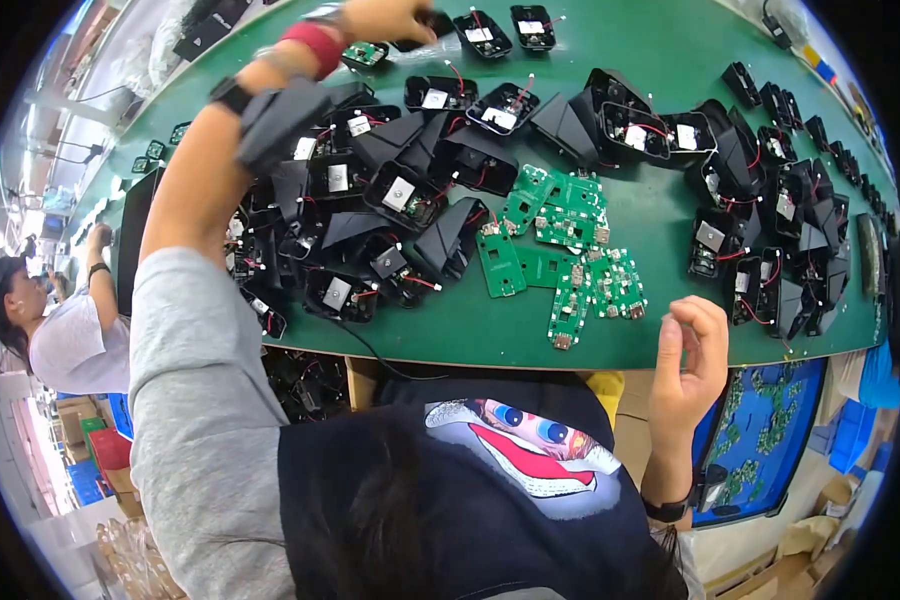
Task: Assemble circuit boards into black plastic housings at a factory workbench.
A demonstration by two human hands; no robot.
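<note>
My left arm stretches far over the green table, and my left hand [390, 20] has its fingers bent onto a black plastic housing [433, 30] at the far edge, partly hidden by the hand. Just under that wrist lies a green circuit board [366, 53]. My right hand [694, 348] hovers by the table's near edge, thumb and fingers apart, holding nothing. To its left is a loose pile of green circuit boards [570, 225]. Many black housings [400, 195], with red wires and pale metal blocks inside, crowd the table left of the boards.
More black housings [770, 230] are heaped on the right, with rows of them beyond. A blue tray [760, 440] with green boards stands below the table at right. A black cable [380, 355] hangs over the near edge. Another person [70, 320] sits at far left.
</note>
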